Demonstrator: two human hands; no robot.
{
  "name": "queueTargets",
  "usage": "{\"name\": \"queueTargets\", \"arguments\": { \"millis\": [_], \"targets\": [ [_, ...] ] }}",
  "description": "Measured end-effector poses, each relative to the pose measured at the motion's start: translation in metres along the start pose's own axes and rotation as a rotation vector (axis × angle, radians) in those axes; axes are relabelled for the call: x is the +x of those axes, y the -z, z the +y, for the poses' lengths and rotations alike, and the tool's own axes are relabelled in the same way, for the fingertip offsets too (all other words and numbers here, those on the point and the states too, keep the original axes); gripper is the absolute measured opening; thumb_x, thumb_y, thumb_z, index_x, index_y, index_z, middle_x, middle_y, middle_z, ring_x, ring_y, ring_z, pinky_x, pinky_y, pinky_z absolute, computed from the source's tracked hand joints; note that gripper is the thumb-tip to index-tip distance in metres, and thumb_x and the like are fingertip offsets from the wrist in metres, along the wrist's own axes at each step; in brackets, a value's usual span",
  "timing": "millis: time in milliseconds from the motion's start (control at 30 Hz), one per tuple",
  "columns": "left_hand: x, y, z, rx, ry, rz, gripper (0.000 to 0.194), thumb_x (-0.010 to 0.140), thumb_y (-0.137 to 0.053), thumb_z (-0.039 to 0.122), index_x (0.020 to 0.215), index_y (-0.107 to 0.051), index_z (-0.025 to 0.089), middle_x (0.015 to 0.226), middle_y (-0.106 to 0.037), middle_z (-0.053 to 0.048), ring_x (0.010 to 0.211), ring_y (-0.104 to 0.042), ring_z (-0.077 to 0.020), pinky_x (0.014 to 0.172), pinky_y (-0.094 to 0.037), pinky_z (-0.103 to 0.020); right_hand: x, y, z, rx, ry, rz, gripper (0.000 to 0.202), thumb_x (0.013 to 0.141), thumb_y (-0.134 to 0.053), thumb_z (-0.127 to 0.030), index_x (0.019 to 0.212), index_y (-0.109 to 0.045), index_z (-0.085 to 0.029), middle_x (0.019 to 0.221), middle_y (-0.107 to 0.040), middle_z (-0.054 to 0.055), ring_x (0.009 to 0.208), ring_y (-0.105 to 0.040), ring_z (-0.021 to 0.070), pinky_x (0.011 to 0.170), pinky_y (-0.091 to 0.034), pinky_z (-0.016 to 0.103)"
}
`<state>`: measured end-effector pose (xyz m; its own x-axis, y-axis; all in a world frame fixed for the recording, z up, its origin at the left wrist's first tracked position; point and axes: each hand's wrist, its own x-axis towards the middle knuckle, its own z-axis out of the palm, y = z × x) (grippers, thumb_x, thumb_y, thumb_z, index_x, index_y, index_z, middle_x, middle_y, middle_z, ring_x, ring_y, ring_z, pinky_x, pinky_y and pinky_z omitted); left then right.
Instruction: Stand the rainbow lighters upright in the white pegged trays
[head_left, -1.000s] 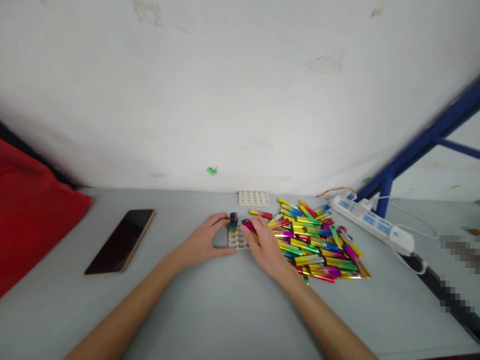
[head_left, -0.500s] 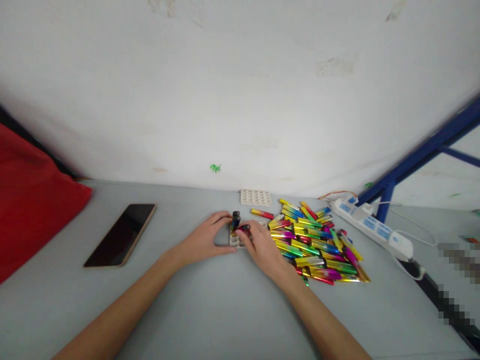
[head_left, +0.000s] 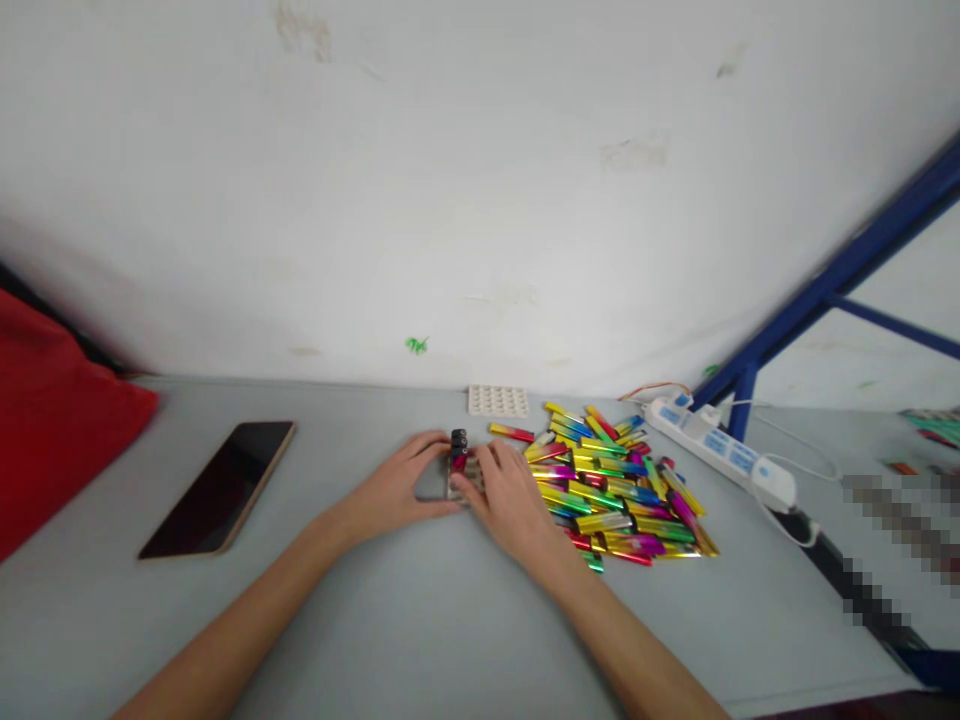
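A small pale tray with holes (head_left: 455, 490) lies on the grey table between my hands. Upright at its left side stand several lighters with black tops (head_left: 459, 448), the nearest one dark red. My left hand (head_left: 401, 485) curves around the tray's left side, thumb and fingers spread wide. Over the tray's right part is my right hand (head_left: 510, 495), its fingertips just right of the upright lighters; whether it grips anything is hidden. Touching distance to its right lies a heap of shiny coloured lighters (head_left: 615, 485).
A second pale holed tray (head_left: 498, 401) lies near the wall. At the left are a black phone (head_left: 219, 490) and red cloth (head_left: 60, 420). A white power strip (head_left: 720, 450) with cables and a blue metal frame (head_left: 795, 320) are at the right.
The dark red lighter that my right hand held tilted now stands upright in the tray beside the others. My right hand's fingers have moved off its top. The view has shifted slightly.
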<state>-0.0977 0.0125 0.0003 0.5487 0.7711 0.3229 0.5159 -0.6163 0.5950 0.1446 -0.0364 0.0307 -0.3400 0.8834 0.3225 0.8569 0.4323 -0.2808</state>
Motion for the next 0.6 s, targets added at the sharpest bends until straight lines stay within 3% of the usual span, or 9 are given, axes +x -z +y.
{"name": "queueTargets", "arguments": {
  "millis": [200, 300, 433, 600],
  "targets": [
    [0.0, 0.0, -0.001, 0.013, 0.034, -0.009, 0.075, 0.089, -0.097, 0.065, 0.15, -0.076, 0.025, 0.168, -0.07, -0.017, 0.155, -0.068, -0.0417, 0.137, -0.053, -0.058, 0.014, 0.017, 0.039, 0.033, -0.081, 0.128, 0.026, 0.124, -0.055, -0.027, 0.13, -0.079, -0.02, 0.128, -0.082, 0.015, 0.121, -0.075, 0.0312, 0.11, -0.056, 0.045],
    [0.001, 0.0, 0.001, 0.006, 0.051, -0.004, 0.076, 0.086, -0.1, 0.064, 0.148, -0.078, 0.025, 0.166, -0.071, -0.017, 0.154, -0.069, -0.0438, 0.137, -0.054, -0.058, 0.025, 0.022, 0.062, -0.077, -0.186, 0.051, 0.025, 0.12, -0.06, -0.022, 0.133, -0.081, -0.02, 0.136, -0.083, 0.016, 0.128, -0.074, 0.0337, 0.113, -0.054, 0.046],
    [0.001, 0.0, 0.002, 0.009, 0.064, -0.009, 0.076, 0.087, -0.098, 0.065, 0.148, -0.078, 0.025, 0.166, -0.071, -0.017, 0.155, -0.068, -0.0443, 0.136, -0.054, -0.058, 0.031, 0.021, 0.077, -0.106, -0.253, -0.063, 0.022, 0.12, -0.064, -0.028, 0.124, -0.085, -0.021, 0.13, -0.085, 0.015, 0.126, -0.075, 0.0322, 0.11, -0.054, 0.044],
    [0.001, 0.001, 0.001, -0.001, 0.067, -0.009, 0.077, 0.087, -0.097, 0.067, 0.149, -0.078, 0.025, 0.167, -0.07, -0.017, 0.155, -0.068, -0.0448, 0.137, -0.053, -0.059, 0.033, 0.013, 0.082, -0.027, -0.267, -0.061, 0.019, 0.116, -0.071, -0.027, 0.126, -0.087, -0.023, 0.122, -0.083, 0.014, 0.118, -0.077, 0.0315, 0.105, -0.057, 0.043]
  ]
}}
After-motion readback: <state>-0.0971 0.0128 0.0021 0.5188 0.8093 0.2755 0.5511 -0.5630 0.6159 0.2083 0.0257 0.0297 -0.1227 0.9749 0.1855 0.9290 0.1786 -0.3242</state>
